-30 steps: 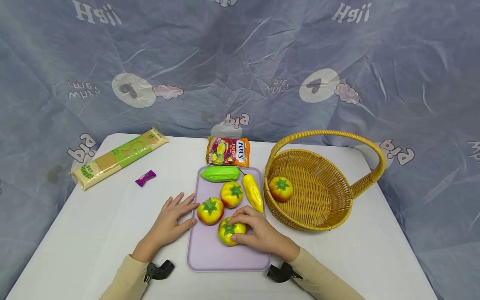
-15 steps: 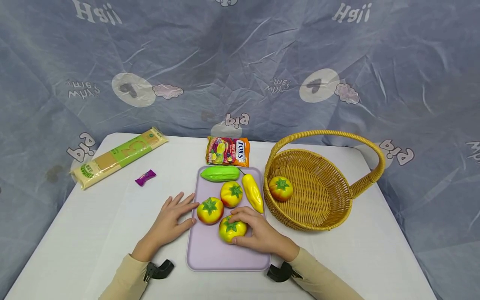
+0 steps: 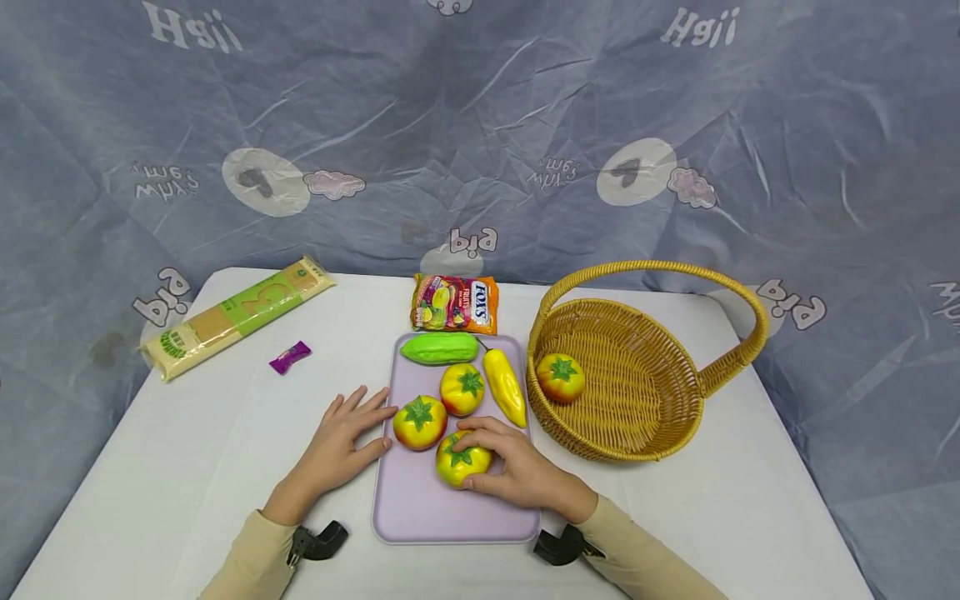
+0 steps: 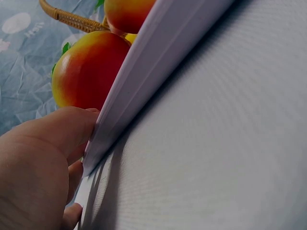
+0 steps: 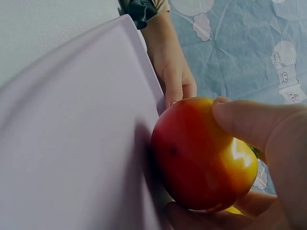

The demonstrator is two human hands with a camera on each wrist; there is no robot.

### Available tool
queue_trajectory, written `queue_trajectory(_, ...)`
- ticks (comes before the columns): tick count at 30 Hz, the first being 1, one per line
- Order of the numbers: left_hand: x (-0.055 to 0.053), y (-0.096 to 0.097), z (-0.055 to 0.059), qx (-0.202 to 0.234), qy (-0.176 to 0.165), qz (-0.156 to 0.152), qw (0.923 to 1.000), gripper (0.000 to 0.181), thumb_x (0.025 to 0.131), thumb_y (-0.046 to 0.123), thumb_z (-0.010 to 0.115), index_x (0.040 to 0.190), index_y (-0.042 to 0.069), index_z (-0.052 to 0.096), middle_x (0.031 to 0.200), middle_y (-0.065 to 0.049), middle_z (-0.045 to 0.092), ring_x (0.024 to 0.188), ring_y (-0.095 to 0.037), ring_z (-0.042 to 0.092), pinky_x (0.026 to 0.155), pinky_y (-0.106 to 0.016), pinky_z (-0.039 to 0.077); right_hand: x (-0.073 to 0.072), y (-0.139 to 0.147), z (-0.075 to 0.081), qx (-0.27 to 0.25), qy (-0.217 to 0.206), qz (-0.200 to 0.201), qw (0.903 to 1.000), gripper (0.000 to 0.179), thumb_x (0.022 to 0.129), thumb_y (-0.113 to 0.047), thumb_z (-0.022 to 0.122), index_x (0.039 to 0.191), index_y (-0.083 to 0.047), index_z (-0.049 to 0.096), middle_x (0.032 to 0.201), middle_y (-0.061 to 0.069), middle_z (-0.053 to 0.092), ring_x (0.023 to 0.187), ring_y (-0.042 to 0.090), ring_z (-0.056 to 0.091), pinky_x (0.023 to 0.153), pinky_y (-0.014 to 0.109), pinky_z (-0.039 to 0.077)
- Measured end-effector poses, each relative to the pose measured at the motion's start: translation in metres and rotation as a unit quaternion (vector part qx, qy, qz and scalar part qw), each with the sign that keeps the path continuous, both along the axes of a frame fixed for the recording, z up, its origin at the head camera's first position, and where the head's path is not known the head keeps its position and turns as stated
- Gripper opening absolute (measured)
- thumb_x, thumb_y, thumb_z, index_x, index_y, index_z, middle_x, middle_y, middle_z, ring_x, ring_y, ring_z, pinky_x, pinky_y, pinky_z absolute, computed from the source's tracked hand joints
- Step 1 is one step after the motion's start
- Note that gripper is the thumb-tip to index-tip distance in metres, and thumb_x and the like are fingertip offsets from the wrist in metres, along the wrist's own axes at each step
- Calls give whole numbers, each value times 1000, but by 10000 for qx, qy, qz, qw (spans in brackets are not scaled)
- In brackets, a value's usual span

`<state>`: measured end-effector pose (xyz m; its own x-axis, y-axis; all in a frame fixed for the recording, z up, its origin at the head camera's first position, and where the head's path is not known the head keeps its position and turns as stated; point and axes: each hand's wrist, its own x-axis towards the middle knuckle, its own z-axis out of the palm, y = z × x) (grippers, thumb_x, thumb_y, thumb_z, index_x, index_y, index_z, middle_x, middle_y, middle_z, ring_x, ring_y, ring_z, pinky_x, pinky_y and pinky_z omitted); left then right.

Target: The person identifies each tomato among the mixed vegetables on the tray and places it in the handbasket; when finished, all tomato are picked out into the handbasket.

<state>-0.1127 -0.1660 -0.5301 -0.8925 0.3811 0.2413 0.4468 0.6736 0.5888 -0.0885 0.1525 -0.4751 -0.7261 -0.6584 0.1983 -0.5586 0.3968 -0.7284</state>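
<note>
My right hand [image 3: 521, 468] grips a yellow-and-red persimmon-like fruit [image 3: 454, 468] with a green leafy top, low over the lilac tray [image 3: 457, 521]. In the right wrist view, thumb and fingers hold the sides of this fruit [image 5: 201, 158]; its red underside shows. My left hand [image 3: 335, 446] rests at the tray's left rim, fingers spread, thumb and fingertips against the edge [image 4: 120, 100]. Two more such fruits lie on the tray, one on the left [image 3: 420, 423], one behind [image 3: 462, 390]. Further back are a green ridged vegetable [image 3: 440, 349] and a yellow pepper [image 3: 506, 388].
Right of the tray stands a wicker basket [image 3: 660, 421] with a tall handle and one similar fruit [image 3: 560, 378] inside. Behind the tray lies a FOX'S candy bag [image 3: 454, 304]. A noodle packet [image 3: 240, 317] and a purple wrapped candy [image 3: 290, 357] lie at the left.
The fruit in my right hand has tilted and shifted very slightly, still in its grip. My left hand stays at the tray's edge, and the other things have not moved.
</note>
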Motion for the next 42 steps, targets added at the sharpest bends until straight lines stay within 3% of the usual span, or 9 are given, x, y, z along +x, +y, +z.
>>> queue_trajectory(17, 2, 0, 4, 15, -11, -11, 10000, 46, 91, 29, 73, 135, 16, 68, 152, -11, 55, 147, -50, 38, 117, -76, 17, -1, 1, 2, 178, -98, 84, 9998, 35, 86, -16, 80, 119, -17, 70, 146, 13, 57, 137, 29, 54, 115, 41, 46)
queue_trajectory(26, 2, 0, 3, 85, 76, -31, 9999, 46, 90, 28, 74, 134, 16, 69, 151, -12, 56, 145, -51, 39, 116, -77, 18, -3, 3, 4, 249, -122, 226, 9994, 39, 84, -11, 77, 122, -17, 69, 149, 12, 55, 140, 31, 52, 117, 43, 44)
queue_trajectory(42, 0, -1, -1, 84, 63, -21, 9999, 47, 89, 29, 75, 134, 16, 68, 151, -12, 56, 146, -51, 39, 116, -77, 17, -7, 9, 9, 349, -86, 212, 9991, 39, 85, -17, 81, 123, -19, 70, 145, 12, 58, 137, 29, 54, 114, 44, 46)
